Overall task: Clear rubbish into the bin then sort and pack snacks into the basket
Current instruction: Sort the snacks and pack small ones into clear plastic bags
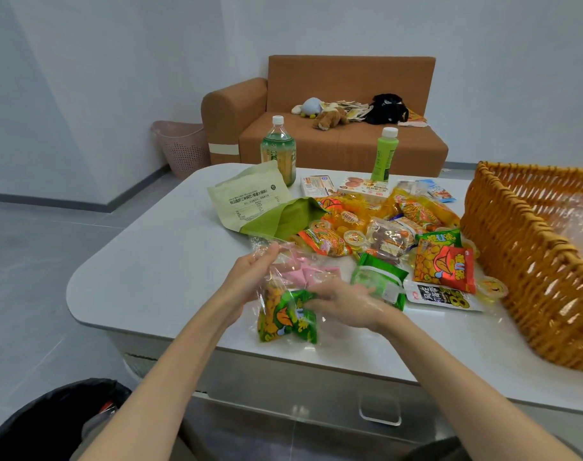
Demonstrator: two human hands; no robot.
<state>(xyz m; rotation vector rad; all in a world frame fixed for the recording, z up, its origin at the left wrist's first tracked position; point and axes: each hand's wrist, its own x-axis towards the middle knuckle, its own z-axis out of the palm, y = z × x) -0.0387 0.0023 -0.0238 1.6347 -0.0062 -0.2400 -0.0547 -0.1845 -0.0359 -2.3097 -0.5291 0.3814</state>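
Above the near edge of the white bench (150, 261), two hands work a clear plastic bag (274, 289) that holds green snack packets (301, 324) and pink pieces (308, 271). The left hand (250, 277) pinches the bag's upper film. The right hand (346, 302) lies against its side, fingers at the green packets; whether they grip cannot be told. Loose snacks (383, 234) lie heaped mid-bench, just beside the wicker basket (516, 247) at the right. A black-lined bin (50, 417) stands at lower left, beside the bench.
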